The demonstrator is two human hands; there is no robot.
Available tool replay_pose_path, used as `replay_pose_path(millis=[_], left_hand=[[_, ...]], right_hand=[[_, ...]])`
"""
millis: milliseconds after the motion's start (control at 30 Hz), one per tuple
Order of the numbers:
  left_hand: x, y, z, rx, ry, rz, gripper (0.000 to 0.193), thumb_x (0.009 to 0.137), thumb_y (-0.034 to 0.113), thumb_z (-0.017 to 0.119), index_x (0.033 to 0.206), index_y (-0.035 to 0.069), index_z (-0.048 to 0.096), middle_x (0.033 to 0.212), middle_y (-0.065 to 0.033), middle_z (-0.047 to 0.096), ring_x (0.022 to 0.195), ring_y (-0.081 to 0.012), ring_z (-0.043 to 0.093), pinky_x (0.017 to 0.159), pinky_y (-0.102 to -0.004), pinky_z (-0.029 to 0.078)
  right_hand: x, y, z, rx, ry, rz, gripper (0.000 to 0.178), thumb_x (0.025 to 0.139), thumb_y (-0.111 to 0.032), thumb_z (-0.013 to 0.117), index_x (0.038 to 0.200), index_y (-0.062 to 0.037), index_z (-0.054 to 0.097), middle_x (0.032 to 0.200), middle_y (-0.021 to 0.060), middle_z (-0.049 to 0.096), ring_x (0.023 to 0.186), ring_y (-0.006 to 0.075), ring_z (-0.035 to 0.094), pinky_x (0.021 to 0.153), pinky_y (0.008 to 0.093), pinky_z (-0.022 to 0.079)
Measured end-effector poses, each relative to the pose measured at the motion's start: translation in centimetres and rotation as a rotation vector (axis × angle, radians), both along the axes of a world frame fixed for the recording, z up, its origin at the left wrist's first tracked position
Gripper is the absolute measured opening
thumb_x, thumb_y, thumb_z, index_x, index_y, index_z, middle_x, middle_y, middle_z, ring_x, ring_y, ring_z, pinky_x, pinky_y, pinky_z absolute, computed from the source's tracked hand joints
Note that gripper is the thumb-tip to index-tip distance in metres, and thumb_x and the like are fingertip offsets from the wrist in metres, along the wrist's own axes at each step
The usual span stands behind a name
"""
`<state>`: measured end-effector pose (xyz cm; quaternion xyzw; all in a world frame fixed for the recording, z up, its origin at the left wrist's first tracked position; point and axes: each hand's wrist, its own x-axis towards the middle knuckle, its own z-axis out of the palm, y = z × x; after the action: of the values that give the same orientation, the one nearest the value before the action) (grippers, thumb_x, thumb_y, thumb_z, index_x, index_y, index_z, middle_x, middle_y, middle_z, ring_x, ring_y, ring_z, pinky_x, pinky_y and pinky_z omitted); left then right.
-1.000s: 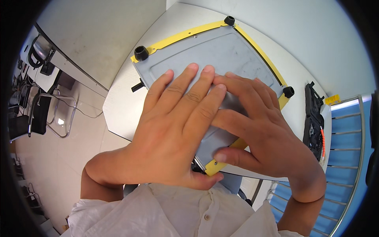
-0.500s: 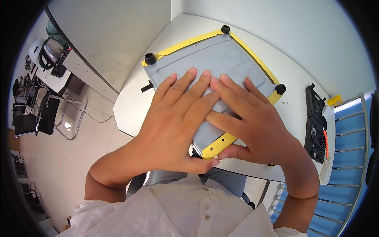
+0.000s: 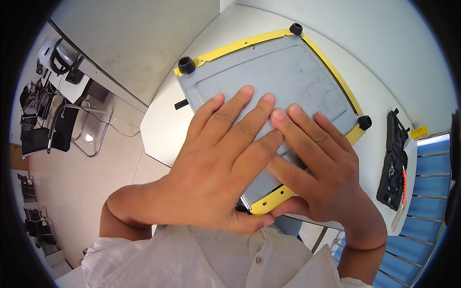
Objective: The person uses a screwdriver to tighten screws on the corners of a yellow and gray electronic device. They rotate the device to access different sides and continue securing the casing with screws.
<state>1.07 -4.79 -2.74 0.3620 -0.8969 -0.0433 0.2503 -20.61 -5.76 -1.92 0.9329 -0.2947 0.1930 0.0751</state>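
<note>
A grey panel (image 3: 273, 72) with yellow edge strips lies before me, its black feet (image 3: 186, 65) facing up at the corners. My left hand (image 3: 216, 153) rests across its near left part, fingers stretched over the grey face and thumb at the near edge. Beside it, my right hand (image 3: 321, 163) has its fingers flat on the panel and its thumb tucked at the near yellow strip (image 3: 273, 200). Both hands hold the near end between fingers and thumbs, and the left index fingertip nearly meets the right hand. Much of the panel's near part is hidden under them.
The panel is over a white table (image 3: 161, 132). An open black tool case (image 3: 394, 168) with an orange-shafted tool (image 3: 404, 182) stands at the right edge, beside metal rails (image 3: 427, 197). Walls rise behind. A chair (image 3: 62, 122) and a kettle (image 3: 62, 55) are farther left.
The panel looks larger and its near corner sits lower in the picture, nearer to me. The view has shifted slightly. Both hands keep about the same hold on it.
</note>
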Motion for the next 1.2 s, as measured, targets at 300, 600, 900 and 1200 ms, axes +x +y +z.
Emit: replay_pose_path(millis=[300, 600, 900, 1200], left_hand=[[0.5, -0.3, 0.2, 0.015, 0.004, -0.045, 0.089, 0.072, 0.065, 0.065, 0.129, -0.001, 0.048, 0.146, -0.0258, 0.037, 0.137, -0.0446, 0.032, 0.11, -0.055, 0.02], [-0.2, 0.4, -0.3, -0.003, 0.05, 0.006, 0.078, 0.068, 0.048, 0.071, 0.127, 0.001, 0.051, 0.144, -0.0251, 0.04, 0.136, -0.0433, 0.034, 0.11, -0.0545, 0.022], [0.1, 0.6, 0.4, -0.012, -0.028, 0.039, 0.081, 0.07, 0.054, 0.062, 0.131, 0.002, 0.051, 0.145, -0.0232, 0.041, 0.136, -0.0418, 0.035, 0.11, -0.0531, 0.022], [-0.6, 0.7, 0.7, 0.008, -0.01, 0.044, 0.079, 0.058, 0.04, 0.071, 0.128, 0.004, 0.056, 0.144, -0.0203, 0.044, 0.136, -0.0398, 0.036, 0.111, -0.053, 0.023]], right_hand=[[-0.2, -0.2, -0.2, -0.039, -0.006, 0.005, 0.067, 0.09, -0.068, 0.032, 0.11, -0.0149, 0.066, 0.13, 0.015, 0.059, 0.122, 0.0333, 0.055, 0.098, 0.0451, 0.044], [-0.3, 0.2, -0.5, -0.049, 0.002, 0.008, 0.066, 0.092, -0.067, 0.03, 0.112, -0.0156, 0.066, 0.132, 0.0148, 0.057, 0.124, 0.0327, 0.054, 0.1, 0.045, 0.043], [-5.9, 4.4, 0.1, -0.13, -0.296, -0.106, 0.03, 0.091, -0.021, 0.058, 0.119, -0.0119, 0.057, 0.124, 0.0123, 0.061, 0.118, 0.035, 0.053, 0.099, 0.0508, 0.042], [-20.4, 9.8, -10.3, 0.005, 0.165, -0.34, 0.049, 0.073, -0.002, 0.063, 0.116, -0.0264, 0.066, 0.137, -0.0034, 0.055, 0.129, 0.0276, 0.046, 0.1, 0.0451, 0.043]])
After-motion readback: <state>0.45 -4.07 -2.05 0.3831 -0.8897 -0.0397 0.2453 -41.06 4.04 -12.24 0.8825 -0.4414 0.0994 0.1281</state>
